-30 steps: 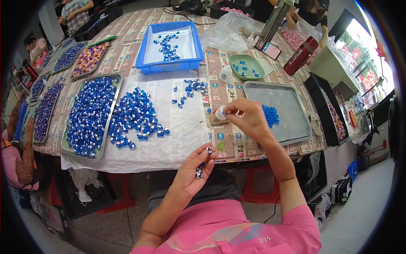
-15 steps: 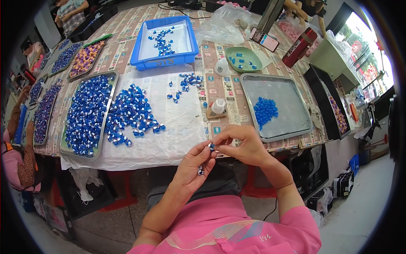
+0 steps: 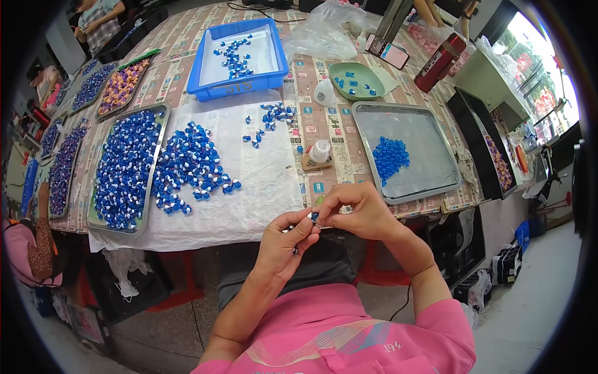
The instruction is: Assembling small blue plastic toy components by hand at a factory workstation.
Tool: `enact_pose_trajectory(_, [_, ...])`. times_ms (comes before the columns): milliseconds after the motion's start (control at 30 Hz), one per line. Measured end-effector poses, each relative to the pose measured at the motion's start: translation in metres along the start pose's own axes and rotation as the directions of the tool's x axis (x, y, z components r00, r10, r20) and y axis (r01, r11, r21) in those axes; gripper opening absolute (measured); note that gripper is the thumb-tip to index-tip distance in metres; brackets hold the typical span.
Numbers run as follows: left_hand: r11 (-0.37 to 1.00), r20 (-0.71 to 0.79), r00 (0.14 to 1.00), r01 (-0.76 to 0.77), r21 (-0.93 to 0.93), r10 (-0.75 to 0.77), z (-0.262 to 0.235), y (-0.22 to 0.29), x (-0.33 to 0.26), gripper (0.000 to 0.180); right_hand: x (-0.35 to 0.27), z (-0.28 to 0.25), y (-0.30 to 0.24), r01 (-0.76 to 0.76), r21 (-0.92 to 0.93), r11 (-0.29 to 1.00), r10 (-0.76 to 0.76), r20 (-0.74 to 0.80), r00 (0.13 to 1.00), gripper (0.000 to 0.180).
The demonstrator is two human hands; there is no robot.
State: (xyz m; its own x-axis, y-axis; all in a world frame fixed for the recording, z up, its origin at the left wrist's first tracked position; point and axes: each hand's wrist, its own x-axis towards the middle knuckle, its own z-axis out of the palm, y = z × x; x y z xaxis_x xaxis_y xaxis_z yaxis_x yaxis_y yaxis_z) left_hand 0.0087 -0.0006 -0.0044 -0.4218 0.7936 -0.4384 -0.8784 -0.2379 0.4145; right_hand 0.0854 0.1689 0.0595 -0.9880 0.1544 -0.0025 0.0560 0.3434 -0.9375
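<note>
My left hand (image 3: pixel 284 240) and my right hand (image 3: pixel 352 212) meet just below the table's front edge, fingertips pinched together on one small blue bead piece (image 3: pixel 314 217). The piece is mostly hidden by my fingers. Just beyond my hands a small clear glue bottle (image 3: pixel 320 151) stands on a brown card. A loose heap of blue and white beads (image 3: pixel 187 165) lies on the white plastic sheet (image 3: pixel 249 193) to the left. To the right, a metal tray (image 3: pixel 436 181) holds a small cluster of blue beads (image 3: pixel 390 156).
A metal tray full of blue and white beads (image 3: pixel 124 168) sits at the left. Farther back are a blue plastic bin (image 3: pixel 240 84), a green dish (image 3: pixel 359 81) and a white cup (image 3: pixel 324 93). More bead trays (image 3: pixel 62 162) line the far left. Another person (image 3: pixel 98 22) sits at the far corner.
My right hand came back from the glue bottle to the table's front edge and joined my left hand. Both now pinch the small blue piece that the left hand held alone.
</note>
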Motion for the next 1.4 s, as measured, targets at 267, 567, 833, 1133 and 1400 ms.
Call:
enact_pose_trajectory(267, [0.998,0.052,0.998,-0.027,0.051,0.025,-0.006,0.018,0.003,0.020,0.003,0.004,-0.001,0.047,-0.008,0.999,-0.047,-0.076,0.996,0.015])
enact_pose_trajectory(567, [0.554,-0.016,0.871,-0.297,0.778,0.490,-0.039,0.084,0.008,0.014,-0.023,-0.067,0.035,0.014,-0.148,0.989,-0.076,-0.418,0.905,0.015])
enact_pose_trajectory(833, [0.052,0.174,0.651,-0.313,0.948,0.739,-0.037,0.078,0.023,0.014,-0.065,-0.154,0.064,-0.165,-0.139,0.976,0.016,-0.717,0.697,0.010])
enact_pose_trajectory(1133, [0.723,-0.002,0.807,-0.528,0.447,0.590,-0.001,0.039,0.007,0.022,-0.051,-0.207,0.100,-0.243,-0.534,0.810,-0.201,-0.642,0.739,0.017])
enact_pose_trajectory(1400, [0.920,0.184,0.983,0.093,-0.380,-0.024,0.036,-0.013,-0.006,0.029,-0.008,-0.210,0.104,-0.432,-0.586,0.685,0.092,-0.519,0.850,0.012])
